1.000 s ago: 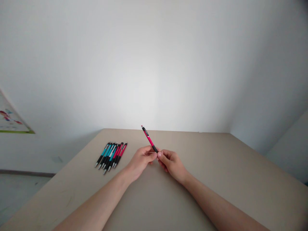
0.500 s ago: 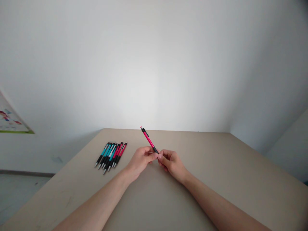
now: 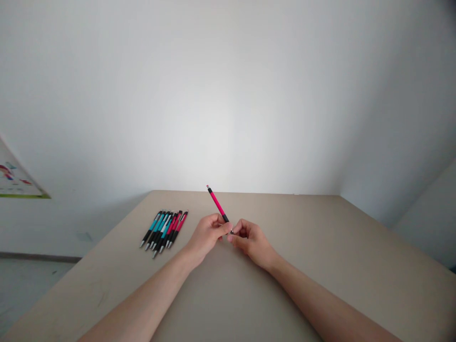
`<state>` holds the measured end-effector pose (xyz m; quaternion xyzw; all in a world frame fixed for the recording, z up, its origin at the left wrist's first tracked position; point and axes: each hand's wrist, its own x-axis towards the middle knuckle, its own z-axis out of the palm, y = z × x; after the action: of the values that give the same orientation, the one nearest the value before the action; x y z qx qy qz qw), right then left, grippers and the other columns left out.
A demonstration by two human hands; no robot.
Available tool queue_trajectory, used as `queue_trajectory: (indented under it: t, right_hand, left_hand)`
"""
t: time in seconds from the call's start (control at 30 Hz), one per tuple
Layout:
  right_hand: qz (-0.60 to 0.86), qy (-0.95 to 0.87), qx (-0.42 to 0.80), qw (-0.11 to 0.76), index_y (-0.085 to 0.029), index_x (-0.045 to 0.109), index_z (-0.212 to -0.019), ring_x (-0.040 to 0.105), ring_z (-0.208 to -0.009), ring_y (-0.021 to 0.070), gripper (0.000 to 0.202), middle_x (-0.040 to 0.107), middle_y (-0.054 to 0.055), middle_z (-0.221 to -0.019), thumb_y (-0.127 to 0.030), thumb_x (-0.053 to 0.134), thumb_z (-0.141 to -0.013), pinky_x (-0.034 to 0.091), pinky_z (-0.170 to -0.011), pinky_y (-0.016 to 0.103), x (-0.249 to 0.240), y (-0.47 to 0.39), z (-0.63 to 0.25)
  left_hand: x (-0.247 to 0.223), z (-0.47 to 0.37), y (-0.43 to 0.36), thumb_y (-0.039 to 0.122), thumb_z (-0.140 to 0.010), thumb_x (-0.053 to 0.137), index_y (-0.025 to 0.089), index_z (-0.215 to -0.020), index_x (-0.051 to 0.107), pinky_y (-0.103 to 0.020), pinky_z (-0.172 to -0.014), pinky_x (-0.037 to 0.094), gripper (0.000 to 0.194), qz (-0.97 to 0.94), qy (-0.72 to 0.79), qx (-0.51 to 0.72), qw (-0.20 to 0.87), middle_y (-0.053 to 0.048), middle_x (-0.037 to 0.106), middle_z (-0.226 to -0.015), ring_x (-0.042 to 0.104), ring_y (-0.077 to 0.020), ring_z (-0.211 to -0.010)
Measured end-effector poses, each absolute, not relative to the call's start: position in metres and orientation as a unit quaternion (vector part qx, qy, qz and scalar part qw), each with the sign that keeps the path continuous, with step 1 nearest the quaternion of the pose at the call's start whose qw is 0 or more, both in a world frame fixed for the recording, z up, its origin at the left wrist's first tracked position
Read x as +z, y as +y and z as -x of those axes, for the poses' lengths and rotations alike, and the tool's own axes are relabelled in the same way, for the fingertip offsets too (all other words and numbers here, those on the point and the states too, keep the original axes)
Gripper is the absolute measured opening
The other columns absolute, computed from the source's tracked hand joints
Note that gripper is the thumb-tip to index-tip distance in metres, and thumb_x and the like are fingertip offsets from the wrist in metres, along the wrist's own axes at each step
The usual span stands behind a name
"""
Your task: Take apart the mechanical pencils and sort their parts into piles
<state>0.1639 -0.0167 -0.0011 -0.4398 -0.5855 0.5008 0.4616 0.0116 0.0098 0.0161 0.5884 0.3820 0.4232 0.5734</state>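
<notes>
I am keeping my left hand (image 3: 204, 237) pinching the pink pen (image 3: 218, 205) over the table (image 3: 327, 237), its long axis slanting up and leftward, nearer that hand, while my right hand (image 3: 260, 246) is meeting its lower tip (image 3: 232, 232) (gripping or just touching, I'm not telling for sure).

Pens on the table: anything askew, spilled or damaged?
Nothing looks spilled or plainly damaged. The pens lie bunched, slightly uneven, one tip jutting nearest the person. The left hand holds the pink pen; its tip, at the right hand's fingers, is too small to judge.
</notes>
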Motion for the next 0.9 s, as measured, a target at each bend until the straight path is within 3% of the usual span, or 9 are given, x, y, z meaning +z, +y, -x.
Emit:
queue_trajectory:
  t: [0.37, 0.6, 0.9]
  right_hand:
    - [0.432, -0.607, 0.491, 0.451, -0.017, 0.051, -0.071, 0.035, -0.046, 0.0062, 0.036, 0.048, -0.005, -0.055, -0.050, 0.063, -0.073, 0.024, -0.043, 0.021, -0.002, -0.017, -0.166]
    - [0.442, -0.644, 0.441, 0.442, -0.016, 0.060, -0.073, 0.038, -0.047, 0.0079, 0.031, 0.047, -0.004, -0.054, -0.045, 0.054, -0.081, 0.028, -0.045, 0.021, -0.002, -0.018, -0.169]
    - [0.585, -0.577, 0.330, 0.465, -0.016, 0.066, -0.085, 0.048, -0.048, 0.0112, 0.020, 0.060, 0.002, -0.066, -0.031, 0.060, -0.073, 0.035, -0.043, 0.023, -0.008, 0.002, -0.192]
  left_hand:
    - [0.017, -0.013, 0.011, 0.035, -0.071, 0.066, 0.011, -0.078, 0.063, -0.023, -0.053, 0.035, 0.025, -0.597, 0.394, 0.422, 0.557, -0.003, 0.058, -0.070, 0.050, -0.0128, -0.063]
    - [0.016, -0.014, 0.011, 0.034, -0.070, 0.065, 0.012, -0.084, 0.062, -0.022, -0.049, 0.033, 0.026, -0.580, 0.390, 0.449, 0.557, 0.001, 0.055, -0.064, 0.044, -0.0095, -0.053]
    - [0.015, -0.014, 0.013, 0.031, -0.072, 0.061, 0.013, -0.085, 0.062, -0.023, -0.048, 0.031, 0.023, -0.585, 0.427, 0.446, 0.526, 0.001, 0.056, -0.064, 0.041, -0.0087, -0.049]
